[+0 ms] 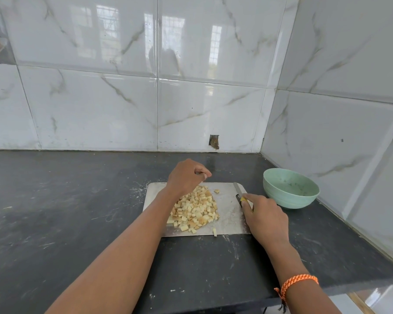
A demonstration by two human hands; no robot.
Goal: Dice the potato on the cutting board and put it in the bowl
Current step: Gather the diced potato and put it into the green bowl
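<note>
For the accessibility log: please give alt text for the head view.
A pile of diced potato lies on a cutting board; the right hand grips a knife lying on the board, and the left hand hovers curled above the pile. A green bowl stands to the right.

Left arm stretches forward, left hand point(186, 175) raised with fingers loosely curled, thumb tip meeting the fingertips. Right hand point(264, 215) lies lower, knuckles up, fingers wrapped around a knife handle point(244, 199). An orange braided band point(298, 282) circles the right wrist.
</note>
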